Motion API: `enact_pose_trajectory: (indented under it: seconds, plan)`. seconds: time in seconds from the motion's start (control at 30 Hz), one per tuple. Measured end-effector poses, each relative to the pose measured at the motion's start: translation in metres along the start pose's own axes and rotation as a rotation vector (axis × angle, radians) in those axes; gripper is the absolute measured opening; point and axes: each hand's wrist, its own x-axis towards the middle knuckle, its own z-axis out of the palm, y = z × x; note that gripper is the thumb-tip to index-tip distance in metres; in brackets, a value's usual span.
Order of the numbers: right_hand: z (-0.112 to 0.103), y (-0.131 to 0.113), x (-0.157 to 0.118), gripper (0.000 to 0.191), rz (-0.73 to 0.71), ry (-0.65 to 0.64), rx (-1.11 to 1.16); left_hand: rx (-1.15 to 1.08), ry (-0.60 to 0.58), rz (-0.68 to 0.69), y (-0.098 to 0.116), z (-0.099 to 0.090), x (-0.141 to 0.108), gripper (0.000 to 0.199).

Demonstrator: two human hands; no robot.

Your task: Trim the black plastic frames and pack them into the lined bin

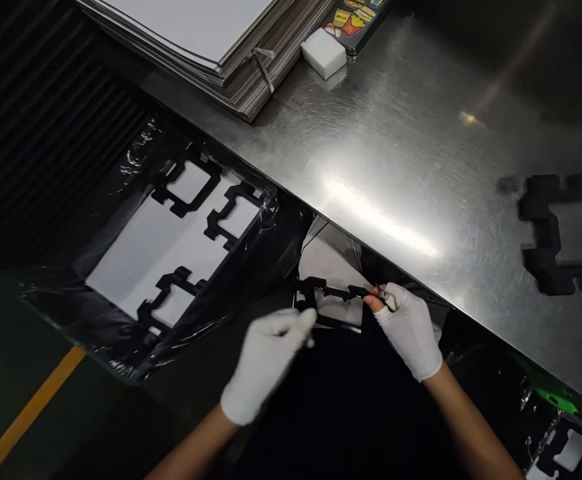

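Note:
Below the metal table's edge, a black frame with notched sides is held in the air. My right hand, in a white glove with bare fingertips, pinches the frame's right end. A small pointed metal tool, perhaps a blade, also sits in that hand. My left hand, gloved in white, has its fingers closed at the frame's lower left corner. Its fingertips are slightly blurred, and whether they grip the frame or something small cannot be made out.
The metal table bears a stack of sheets, a white block, a phone-like object with food stickers and another black frame. On the left, a plastic-lined box holds several black frames on white sheet.

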Motion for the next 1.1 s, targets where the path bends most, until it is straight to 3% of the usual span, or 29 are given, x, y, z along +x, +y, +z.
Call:
enact_pose_trajectory:
  seconds: [0.07, 0.1, 0.17, 0.23, 0.3, 0.37, 0.43, 0.53, 0.6, 0.83, 1.1]
  plan:
    - [0.013, -0.006, -0.005, 0.030, 0.011, 0.034, 0.050, -0.124, -0.199, -0.149, 0.001, 0.018, -0.008, 0.069]
    - [0.020, -0.011, -0.008, 0.029, 0.010, 0.033, 0.068, -0.233, -0.244, -0.205, 0.004, 0.027, -0.009, 0.079]
    - [0.029, -0.022, -0.018, 0.023, 0.025, -0.040, 0.088, -0.500, -0.226, -0.266, 0.014, 0.039, -0.005, 0.086]
    - [0.031, -0.031, -0.028, 0.023, 0.022, -0.164, 0.111, -0.612, -0.142, -0.280, 0.023, 0.044, 0.002, 0.072]
    - [0.024, -0.036, -0.036, 0.029, -0.043, -0.216, 0.159, -0.489, -0.116, -0.252, 0.026, 0.042, 0.008, 0.057]
    - [0.009, -0.036, -0.042, 0.030, -0.102, -0.155, 0.195, -0.223, -0.165, -0.201, 0.023, 0.037, 0.008, 0.048]
    - [-0.005, -0.031, -0.046, 0.029, -0.058, -0.160, 0.183, 0.098, -0.213, -0.102, 0.015, 0.034, 0.004, 0.039]
    - [-0.016, -0.018, -0.054, 0.037, 0.056, -0.397, 0.076, 0.563, -0.241, -0.013, 0.003, 0.035, -0.007, 0.033]
    - [-0.013, -0.011, -0.062, 0.039, 0.027, -0.500, -0.056, 0.740, -0.277, -0.003, -0.003, 0.038, -0.014, 0.035]
    - [0.010, -0.003, -0.079, 0.037, -0.179, -0.405, -0.492, 0.931, -0.302, 0.044, -0.004, 0.048, -0.018, 0.038]
    - [0.007, -0.006, -0.073, 0.039, -0.158, -0.464, -0.580, 0.981, -0.312, 0.022, -0.003, 0.050, -0.019, 0.042]
